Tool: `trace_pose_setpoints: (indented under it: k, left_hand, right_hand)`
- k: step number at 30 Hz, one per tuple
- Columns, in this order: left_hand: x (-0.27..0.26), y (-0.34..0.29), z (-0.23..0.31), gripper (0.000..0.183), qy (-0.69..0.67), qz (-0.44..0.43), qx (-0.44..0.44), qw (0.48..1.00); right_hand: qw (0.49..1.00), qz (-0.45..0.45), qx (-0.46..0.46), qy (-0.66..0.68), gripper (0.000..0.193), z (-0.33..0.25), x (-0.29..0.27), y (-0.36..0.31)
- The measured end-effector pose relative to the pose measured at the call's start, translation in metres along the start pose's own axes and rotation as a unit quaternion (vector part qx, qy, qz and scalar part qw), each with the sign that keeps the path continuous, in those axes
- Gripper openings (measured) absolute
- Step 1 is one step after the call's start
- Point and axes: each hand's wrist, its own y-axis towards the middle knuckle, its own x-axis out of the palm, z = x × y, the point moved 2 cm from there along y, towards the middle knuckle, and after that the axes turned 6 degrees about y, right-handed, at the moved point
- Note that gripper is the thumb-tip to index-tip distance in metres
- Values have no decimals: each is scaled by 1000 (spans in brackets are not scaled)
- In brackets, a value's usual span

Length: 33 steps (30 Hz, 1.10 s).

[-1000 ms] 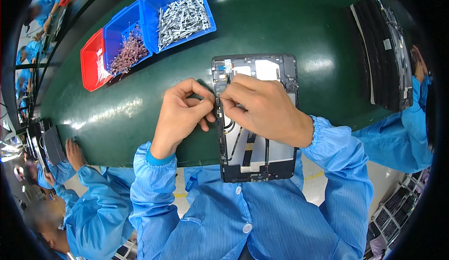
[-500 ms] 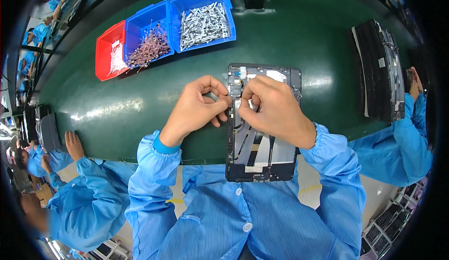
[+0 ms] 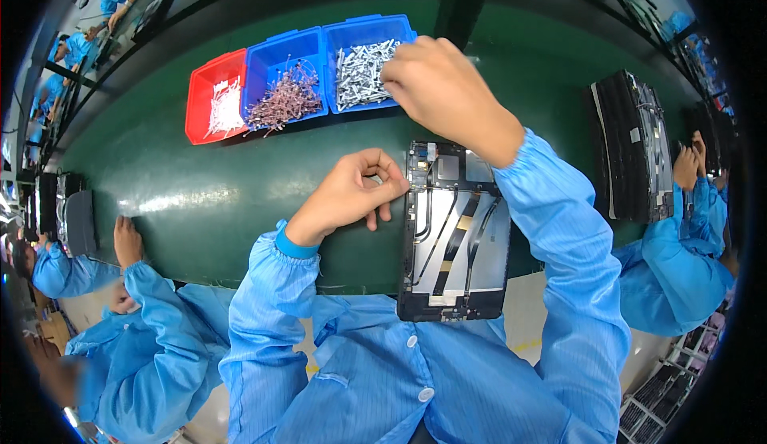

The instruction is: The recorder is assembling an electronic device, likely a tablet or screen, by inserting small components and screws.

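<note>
Tablet (image 3: 455,232), long axis near–far | your left hand (image 3: 351,192) pinched at its left edge | right hand (image 3: 443,85) curled at rightmost blue bin (image 3: 359,33) | grasps unclear

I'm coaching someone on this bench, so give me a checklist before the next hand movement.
1. Left hand at the open device's left edge: ok.
2. Right hand at the right blue bin of silver parts: ok.
3. Part in its grip: cannot tell.
4. Device wholly over the green table: not ok; near end overhangs.
5. Pinkish wired parts inside middle blue bin: not ok; some overhang its front.
</note>
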Motion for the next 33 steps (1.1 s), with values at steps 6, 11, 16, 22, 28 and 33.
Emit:
trace_pose_setpoints:
  k: [6,11,16,22,28,33]
  left_hand:
    - [-8,4,-2,17,-69,20,4,997]
    - [-6,3,-1,19,-72,18,19,997]
    - [-8,-1,1,23,177,343,278,880]
    - [-2,-8,7,24,450,418,407,676]
    - [10,-2,5,12,211,319,332,862]
    - [15,2,-6,8,-38,188,177,965]
  right_hand:
    - [992,-106,5,-75,3,11,36,17]
    - [992,-106,40,-48,3,12,25,18]
    - [994,-30,31,101,4,-8,-9,1]
    - [985,-18,40,167,11,-34,-19,-42]
    - [885,-25,246,395,14,-31,-15,-64]
    - [780,18,303,547,15,-32,1,-77]
